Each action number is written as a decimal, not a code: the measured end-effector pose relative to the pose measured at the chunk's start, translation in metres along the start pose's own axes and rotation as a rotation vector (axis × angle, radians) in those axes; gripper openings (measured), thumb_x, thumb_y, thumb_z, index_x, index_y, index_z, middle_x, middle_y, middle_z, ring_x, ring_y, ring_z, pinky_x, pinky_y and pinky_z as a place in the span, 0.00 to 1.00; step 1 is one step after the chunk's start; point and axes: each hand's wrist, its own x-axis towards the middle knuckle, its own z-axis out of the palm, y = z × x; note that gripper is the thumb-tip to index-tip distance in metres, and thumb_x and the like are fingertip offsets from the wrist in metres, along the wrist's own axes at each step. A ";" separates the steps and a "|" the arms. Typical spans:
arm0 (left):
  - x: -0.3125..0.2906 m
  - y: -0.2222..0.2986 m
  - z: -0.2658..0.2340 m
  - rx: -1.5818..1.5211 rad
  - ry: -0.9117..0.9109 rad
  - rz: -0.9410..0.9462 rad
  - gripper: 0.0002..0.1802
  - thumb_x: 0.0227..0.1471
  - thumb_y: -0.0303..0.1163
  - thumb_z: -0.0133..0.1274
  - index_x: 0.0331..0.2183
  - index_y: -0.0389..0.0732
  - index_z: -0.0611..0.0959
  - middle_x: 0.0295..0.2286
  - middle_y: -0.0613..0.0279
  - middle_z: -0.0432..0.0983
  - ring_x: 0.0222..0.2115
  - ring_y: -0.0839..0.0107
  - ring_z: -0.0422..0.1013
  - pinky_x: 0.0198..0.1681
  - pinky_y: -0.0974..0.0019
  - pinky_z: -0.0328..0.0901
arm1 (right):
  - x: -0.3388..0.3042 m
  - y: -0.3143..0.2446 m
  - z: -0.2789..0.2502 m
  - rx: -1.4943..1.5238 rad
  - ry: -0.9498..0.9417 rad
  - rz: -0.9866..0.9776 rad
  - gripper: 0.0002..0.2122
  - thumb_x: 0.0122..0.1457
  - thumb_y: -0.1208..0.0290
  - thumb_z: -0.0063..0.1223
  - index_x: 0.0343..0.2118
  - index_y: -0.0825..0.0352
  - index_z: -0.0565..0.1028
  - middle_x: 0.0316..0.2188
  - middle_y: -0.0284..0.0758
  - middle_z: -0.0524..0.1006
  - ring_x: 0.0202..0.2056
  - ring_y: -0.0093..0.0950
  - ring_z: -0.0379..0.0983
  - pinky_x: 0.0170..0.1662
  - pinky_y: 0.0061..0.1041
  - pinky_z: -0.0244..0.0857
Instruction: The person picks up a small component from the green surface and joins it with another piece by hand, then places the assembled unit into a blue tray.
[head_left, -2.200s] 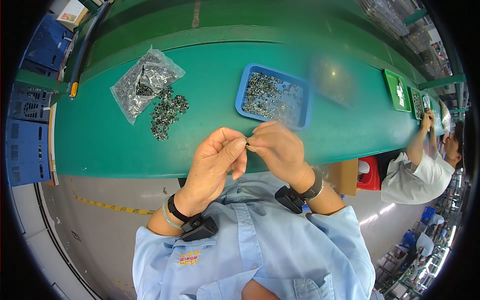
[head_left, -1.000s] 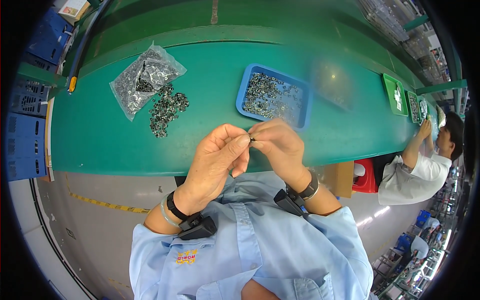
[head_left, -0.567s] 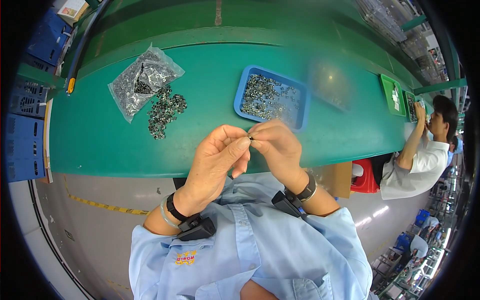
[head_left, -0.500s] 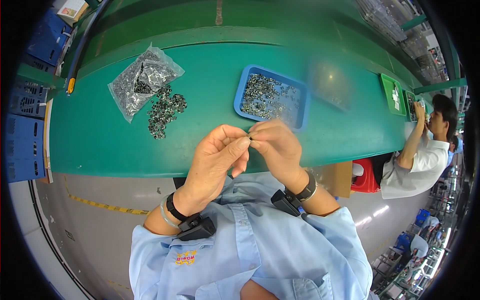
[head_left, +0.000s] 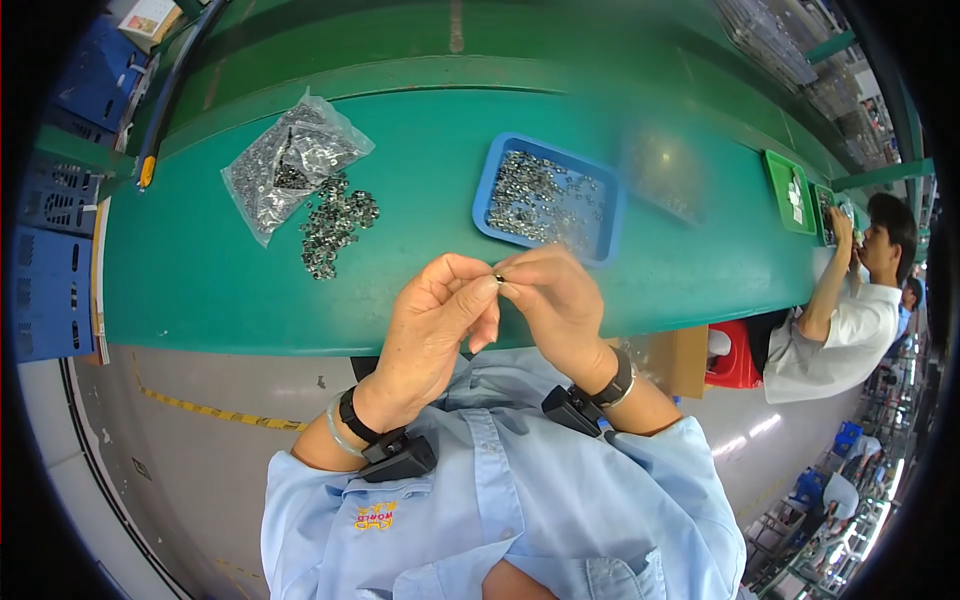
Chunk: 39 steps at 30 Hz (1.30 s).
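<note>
My left hand [head_left: 440, 305] and my right hand [head_left: 555, 300] meet above the front edge of the green table. Their thumbs and forefingers pinch one small dark part [head_left: 499, 278] between them; its exact kind is too small to make out. Beyond my right hand lies a blue tray [head_left: 482, 205] with many small metal parts [head_left: 525, 190] in it. To the left, a loose pile of small dark and silvery parts [head_left: 338, 222] spills beside a clear plastic bag [head_left: 268, 190] full of similar pieces.
Blue crates [head_left: 52, 290] stack up at the far left. Green trays [head_left: 788, 190] stand at the right, where a co-worker [head_left: 840, 330] sits handling something. A red stool [head_left: 735, 355] and a cardboard box [head_left: 682, 360] are below the table's right side.
Both hands keep their pinch on the small part, with only slight finger movement. The whole view has shifted a little.
</note>
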 end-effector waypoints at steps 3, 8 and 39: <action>-0.002 -0.002 0.000 0.005 -0.016 -0.002 0.06 0.57 0.31 0.48 0.35 0.39 0.73 0.20 0.64 0.70 0.19 0.79 0.64 0.19 0.77 0.58 | -0.001 -0.002 0.001 0.004 0.001 -0.030 0.06 0.49 0.82 0.56 0.30 0.67 0.74 0.29 0.36 0.75 0.33 0.28 0.72 0.35 0.24 0.66; 0.002 -0.007 -0.007 -0.034 -0.073 -0.004 0.07 0.57 0.31 0.46 0.37 0.39 0.73 0.23 0.64 0.71 0.21 0.79 0.65 0.21 0.77 0.59 | 0.003 -0.004 0.000 -0.076 0.019 -0.051 0.07 0.48 0.82 0.58 0.30 0.67 0.74 0.28 0.35 0.76 0.30 0.28 0.72 0.32 0.23 0.67; 0.008 0.067 -0.116 1.730 0.133 0.546 0.21 0.45 0.31 0.55 0.43 0.36 0.75 0.47 0.52 0.67 0.48 0.57 0.61 0.49 0.58 0.56 | 0.142 0.040 0.095 -0.720 -0.774 -0.421 0.09 0.50 0.78 0.49 0.34 0.66 0.75 0.32 0.35 0.72 0.37 0.34 0.69 0.40 0.31 0.64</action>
